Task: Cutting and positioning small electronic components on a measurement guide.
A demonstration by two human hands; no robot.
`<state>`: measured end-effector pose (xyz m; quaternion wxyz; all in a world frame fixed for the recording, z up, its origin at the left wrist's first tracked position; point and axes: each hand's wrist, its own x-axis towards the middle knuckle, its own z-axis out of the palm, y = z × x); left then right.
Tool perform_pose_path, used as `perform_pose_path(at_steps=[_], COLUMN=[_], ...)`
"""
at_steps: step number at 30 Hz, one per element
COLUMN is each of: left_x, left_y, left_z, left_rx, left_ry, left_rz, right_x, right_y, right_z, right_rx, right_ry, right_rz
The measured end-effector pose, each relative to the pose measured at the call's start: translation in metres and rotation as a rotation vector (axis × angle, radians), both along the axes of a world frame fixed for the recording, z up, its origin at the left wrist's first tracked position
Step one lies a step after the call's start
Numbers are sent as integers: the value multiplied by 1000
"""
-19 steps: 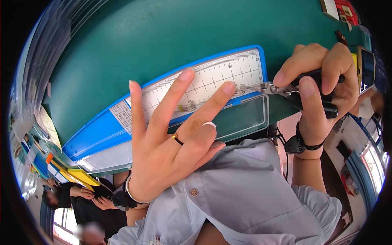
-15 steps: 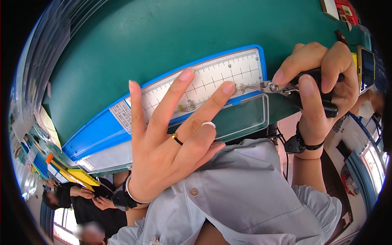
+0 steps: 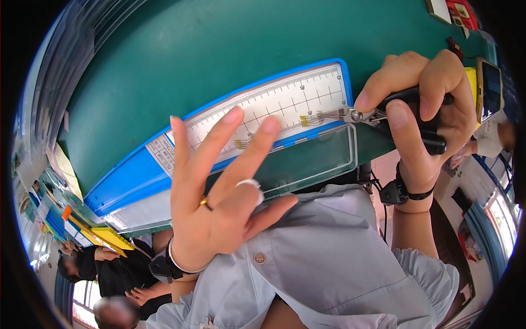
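My left hand (image 3: 203, 225) is open, its fingers spread above a long blue case (image 3: 120, 183) with a white ruled strip (image 3: 274, 104) inside. A pale wrap and a gold ring sit on its fingers. In my right hand (image 3: 457, 112) is a pair of small pliers (image 3: 356, 116) with black handles. Their thin tips reach over the case's right end, at a cluster of tiny hook-like metal pieces (image 3: 311, 119) with yellow ends. Another such cluster (image 3: 240, 143) lies partly behind my left fingers. Whether the tips grip a piece is too small to tell.
The case's clear lid (image 3: 323, 164) hangs folded out along its near side. Around it spreads a green tabletop (image 3: 219, 44). A phone (image 3: 489, 90) lies beyond my right hand, a red box (image 3: 463, 13) at the far right. Another person (image 3: 123, 274) sits at the lower left.
My left hand has drawn left, its index finger off the right-hand cluster, uncovering the yellow ends. The pliers and case have shifted slightly left in view.
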<state>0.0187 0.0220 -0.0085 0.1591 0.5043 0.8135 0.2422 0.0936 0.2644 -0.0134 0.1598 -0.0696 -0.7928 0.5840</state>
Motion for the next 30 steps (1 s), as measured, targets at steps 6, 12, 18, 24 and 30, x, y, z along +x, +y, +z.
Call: perform_pose_path(at_steps=[6,12,18,24,30], left_x=[-7,5,10,35,79], left_y=[-13,-38,-24,-1,47], left_z=[8,-5,6,43,67], left_rx=[50,174,316,455,447], left_ry=[-38,-17,111,18,-556], left_rz=[100,215,163,-15,-255], right_x=[3,-2,7,16,17], right_y=[10,14,11,-1,-21], right_z=[-3,-4,12,114,170], right_rx=[-5,-199,-203,-609,-952], right_ry=[33,118,292,666,808], right_rz=[56,142,50,74,178])
